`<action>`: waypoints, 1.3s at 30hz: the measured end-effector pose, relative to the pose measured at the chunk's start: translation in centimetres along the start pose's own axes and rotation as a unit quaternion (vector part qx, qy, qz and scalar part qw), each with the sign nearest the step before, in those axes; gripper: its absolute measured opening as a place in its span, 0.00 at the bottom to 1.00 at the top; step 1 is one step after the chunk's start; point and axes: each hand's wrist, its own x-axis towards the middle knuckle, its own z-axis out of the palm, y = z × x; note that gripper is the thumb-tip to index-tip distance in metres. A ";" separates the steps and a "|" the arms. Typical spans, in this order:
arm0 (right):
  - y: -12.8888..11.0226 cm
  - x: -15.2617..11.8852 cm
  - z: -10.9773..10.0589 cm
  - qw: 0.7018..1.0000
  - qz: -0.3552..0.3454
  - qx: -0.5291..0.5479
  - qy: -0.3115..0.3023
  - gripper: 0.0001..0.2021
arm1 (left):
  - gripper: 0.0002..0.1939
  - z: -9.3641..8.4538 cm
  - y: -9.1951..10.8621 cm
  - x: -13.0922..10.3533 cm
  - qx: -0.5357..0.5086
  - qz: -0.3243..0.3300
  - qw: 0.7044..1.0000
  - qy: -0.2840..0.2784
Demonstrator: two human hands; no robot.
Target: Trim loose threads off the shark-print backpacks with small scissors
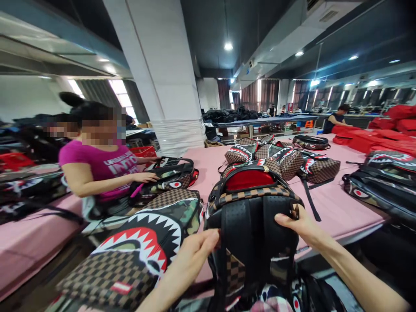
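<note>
A backpack (253,225) stands upright in front of me, its black padded shoulder straps facing me. Brown and black checks run along its upper edge, and red lining shows at the top opening. My left hand (199,247) is closed on its left side edge, thumb toward me. On the opposite side my right hand (297,223) grips the upper edge, its thumb near the strap and its other fingers mostly hidden behind the bag. Left of it lies another backpack (130,251) with a shark-mouth print, checks and camouflage, close to my left forearm.
Several shark-print backpacks (276,158) lie on the pink table (338,208). To the left a co-worker in a magenta shirt (100,169) handles a camouflage bag (175,177). Red bags (370,141) are piled at the right. A white pillar (159,65) rises behind the table.
</note>
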 end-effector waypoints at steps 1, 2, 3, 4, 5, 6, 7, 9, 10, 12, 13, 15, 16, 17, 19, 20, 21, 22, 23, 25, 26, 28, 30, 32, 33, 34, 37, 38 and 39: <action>-0.1 -0.1 0.2 1.000 0.002 0.004 -0.001 0.25 | 0.21 1.0 -0.4 0.0 -0.066 -0.017 0.998 0.005; -0.2 -0.2 0.3 1.000 0.003 0.007 -0.002 0.24 | 0.21 1.9 -0.7 0.2 -0.130 -0.044 0.991 0.002; -0.3 -0.4 0.4 1.000 0.001 0.007 -0.004 0.23 | 0.22 2.8 -0.7 0.6 -0.185 -0.074 0.980 -0.008; -0.4 -0.6 0.4 1.000 -0.005 0.004 -0.003 0.22 | 0.23 3.7 -0.7 1.0 -0.225 -0.090 0.970 -0.010; -0.5 -0.8 0.3 1.000 -0.013 -0.003 0.004 0.21 | 0.23 4.5 -0.6 1.4 -0.239 -0.088 0.967 -0.018; -0.5 -1.0 0.1 1.000 -0.021 -0.014 0.015 0.21 | 0.22 5.1 -0.5 1.8 -0.223 -0.066 0.972 -0.035; -0.5 -1.2 -0.2 0.999 -0.028 -0.025 0.030 0.21 | 0.20 5.6 -0.5 2.2 -0.183 -0.027 0.981 -0.061; -0.5 -1.6 -0.8 0.997 -0.034 -0.041 0.057 0.20 | 0.17 6.0 -0.7 2.8 -0.065 0.072 0.989 -0.109; -0.4 -1.7 -1.0 0.996 -0.033 -0.048 0.063 0.20 | 0.16 6.0 -0.9 3.1 -0.008 0.111 0.985 -0.131; -0.3 -2.0 -1.1 0.996 -0.032 -0.061 0.054 0.19 | 0.16 5.4 -1.5 3.5 0.069 0.153 0.973 -0.160; -0.3 -2.0 -1.0 0.996 -0.032 -0.067 0.045 0.18 | 0.17 5.0 -1.7 3.7 0.092 0.163 0.968 -0.168; -0.3 -1.9 -0.6 0.996 -0.034 -0.079 0.031 0.17 | 0.17 4.0 -2.0 3.9 0.125 0.175 0.960 -0.181; -0.4 -1.8 -0.3 0.995 -0.037 -0.083 0.028 0.16 | 0.17 3.6 -2.0 4.0 0.135 0.178 0.957 -0.185; -0.6 -1.7 -0.1 0.995 -0.041 -0.088 0.027 0.16 | 0.16 3.3 -2.0 4.0 0.140 0.182 0.955 -0.188; -1.0 -1.6 0.0 0.991 -0.057 -0.119 0.027 0.16 | 0.16 3.0 -1.9 4.1 0.139 0.182 0.956 -0.185; -1.3 -1.7 -0.2 0.986 -0.070 -0.151 0.020 0.16 | 0.15 2.9 -1.8 4.2 0.139 0.179 0.957 -0.180; -1.5 -1.9 -0.5 0.976 -0.090 -0.197 0.015 0.16 | 0.15 3.0 -1.8 4.3 0.143 0.174 0.959 -0.172; -1.8 -2.1 -0.8 0.960 -0.119 -0.251 0.023 0.16 | 0.15 3.0 -1.8 4.5 0.155 0.172 0.960 -0.158; -2.0 -2.5 -1.2 0.937 -0.156 -0.307 0.050 0.15 | 0.15 3.1 -1.9 4.7 0.175 0.171 0.960 -0.138; -2.4 -3.4 -1.7 0.874 -0.245 -0.395 0.141 0.12 | 0.16 3.3 -2.2 5.2 0.231 0.181 0.952 -0.083; -2.5 -3.8 -1.7 0.841 -0.287 -0.418 0.186 0.10 | 0.17 3.3 -2.4 5.4 0.262 0.192 0.944 -0.051; -2.6 -4.2 -1.2 0.802 -0.349 -0.438 0.211 0.09 | 0.18 3.3 -2.7 5.2 0.317 0.223 0.922 0.017; -2.7 -3.9 -0.2 0.792 -0.376 -0.448 0.178 0.09 | 0.18 3.1 -2.8 4.3 0.371 0.267 0.884 0.098; -2.8 -3.2 0.8 0.789 -0.382 -0.452 0.164 0.11 | 0.18 3.0 -2.5 3.0 0.419 0.328 0.823 0.198; -2.8 -2.8 1.2 0.788 -0.382 -0.453 0.168 0.12 | 0.17 3.0 -2.1 2.4 0.436 0.366 0.785 0.243; -2.9 -2.4 1.5 0.785 -0.383 -0.454 0.176 0.12 | 0.16 3.1 -1.6 2.0 0.449 0.402 0.748 0.276; -3.1 -1.9 1.8 0.782 -0.381 -0.459 0.182 0.11 | 0.09 3.9 0.4 1.9 0.490 0.466 0.667 0.313; -3.2 -2.0 1.8 0.786 -0.376 -0.459 0.176 0.10 | 0.10 4.3 1.0 2.4 0.508 0.466 0.654 0.313; -3.4 -2.2 1.6 0.792 -0.369 -0.458 0.166 0.08 | 0.10 4.6 1.5 2.9 0.524 0.459 0.647 0.310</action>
